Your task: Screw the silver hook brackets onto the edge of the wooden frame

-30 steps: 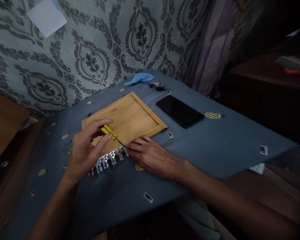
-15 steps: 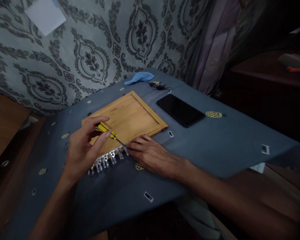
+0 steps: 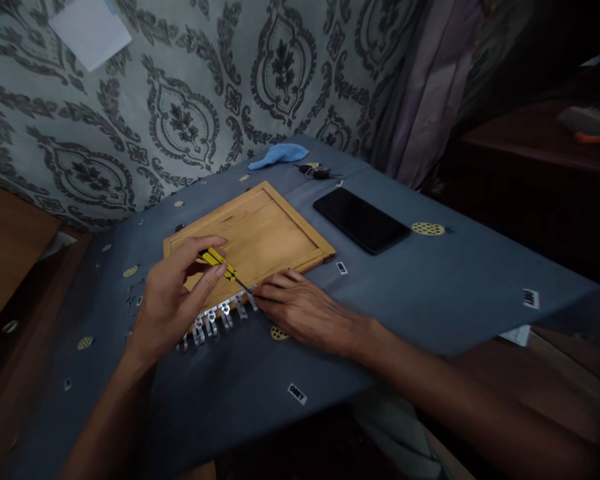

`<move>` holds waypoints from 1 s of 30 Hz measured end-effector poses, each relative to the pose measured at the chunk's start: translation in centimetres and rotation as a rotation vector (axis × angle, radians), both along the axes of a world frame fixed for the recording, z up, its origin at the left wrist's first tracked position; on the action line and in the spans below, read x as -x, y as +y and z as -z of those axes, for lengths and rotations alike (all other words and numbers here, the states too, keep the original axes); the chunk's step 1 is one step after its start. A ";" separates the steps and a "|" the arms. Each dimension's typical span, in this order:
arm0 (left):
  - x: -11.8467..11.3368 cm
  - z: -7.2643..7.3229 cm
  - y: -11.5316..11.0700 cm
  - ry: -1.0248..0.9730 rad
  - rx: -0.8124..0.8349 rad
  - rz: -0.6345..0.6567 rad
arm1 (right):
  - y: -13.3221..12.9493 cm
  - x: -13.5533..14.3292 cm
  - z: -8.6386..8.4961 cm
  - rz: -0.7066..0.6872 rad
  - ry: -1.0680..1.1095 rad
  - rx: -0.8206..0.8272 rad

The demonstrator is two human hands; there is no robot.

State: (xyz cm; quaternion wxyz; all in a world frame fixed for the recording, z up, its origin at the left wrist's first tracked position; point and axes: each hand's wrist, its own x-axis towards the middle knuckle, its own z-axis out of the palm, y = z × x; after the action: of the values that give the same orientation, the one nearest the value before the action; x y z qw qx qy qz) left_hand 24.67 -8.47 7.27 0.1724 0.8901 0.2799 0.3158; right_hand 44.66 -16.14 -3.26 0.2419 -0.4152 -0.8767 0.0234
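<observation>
My left hand (image 3: 173,300) is closed round the handle of a yellow-and-black screwdriver (image 3: 215,262). The screwdriver slants down to the right, its tip at the right end of a metal hook rail (image 3: 225,313). That rail, with several silver hooks, lies along the near edge of a framed wooden board (image 3: 260,227). Beside the tip, my right hand (image 3: 305,310) has its fingers bent and pressed together on the rail's end and the board's edge. Those fingers hide the rail's end and any screw there.
A black phone (image 3: 361,220) lies right of the board on the blue tablecloth (image 3: 430,287). Keys (image 3: 316,172) and a blue cloth (image 3: 279,155) lie behind it. Several small screws (image 3: 130,300) are scattered left of my left hand. The patterned wall (image 3: 190,100) borders the table's far side.
My left hand has shifted slightly to the right, and the screwdriver handle with it. The screwdriver tip, my right hand, the rail and the board stay in place.
</observation>
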 end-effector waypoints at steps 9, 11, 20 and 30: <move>-0.1 0.0 -0.2 -0.087 0.058 0.014 | 0.0 0.0 -0.1 -0.002 0.018 -0.022; -0.1 0.0 -0.1 -0.091 0.087 0.014 | 0.0 0.0 0.0 -0.007 0.012 -0.020; -0.1 -0.3 -0.2 -0.044 0.138 0.033 | -0.1 0.0 -0.3 -0.006 0.017 -0.002; -0.2 0.0 -0.3 -0.025 0.068 0.002 | -0.1 0.0 -0.1 -0.001 0.008 -0.013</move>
State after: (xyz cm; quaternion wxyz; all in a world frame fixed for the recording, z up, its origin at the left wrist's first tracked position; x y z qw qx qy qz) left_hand 24.88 -8.75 7.28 0.2066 0.8798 0.2875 0.3172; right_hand 44.63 -16.22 -3.20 0.2481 -0.4131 -0.8760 0.0198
